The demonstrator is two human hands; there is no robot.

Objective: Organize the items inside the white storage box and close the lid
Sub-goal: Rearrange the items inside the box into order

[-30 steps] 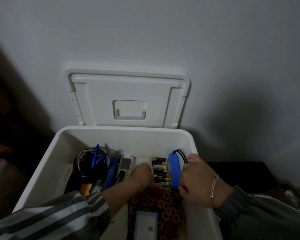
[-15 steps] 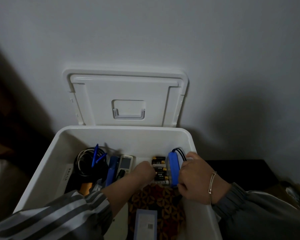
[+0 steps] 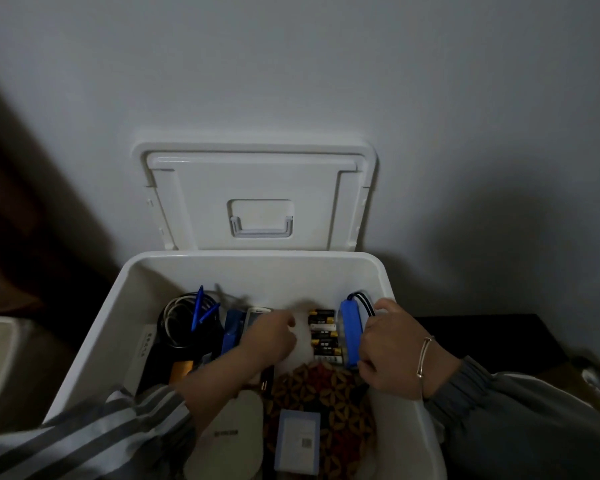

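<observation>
The white storage box [image 3: 257, 258] stands open, and its lid [image 3: 253, 188] leans upright against the wall behind it. My right hand [image 3: 394, 351] grips a blue battery pack [image 3: 350, 329] with black wires, held on edge beside a row of several black batteries [image 3: 323, 336] near the right wall. My left hand [image 3: 271, 337] is blurred, low in the middle of the box by a white remote [image 3: 257, 312]; its fingers look curled, and I cannot see whether it holds anything.
A coiled cable [image 3: 179, 322] with blue ties lies at the box's left, with a blue object [image 3: 232, 330] beside it. Nearer me are a patterned cloth [image 3: 326, 393], a small white-blue carton [image 3: 298, 441] and a white oval item [image 3: 229, 436]. A dark surface [image 3: 482, 336] lies to the right.
My left hand has slid left from the batteries toward the remote, baring white box floor. My right hand still holds the blue pack against the battery row.
</observation>
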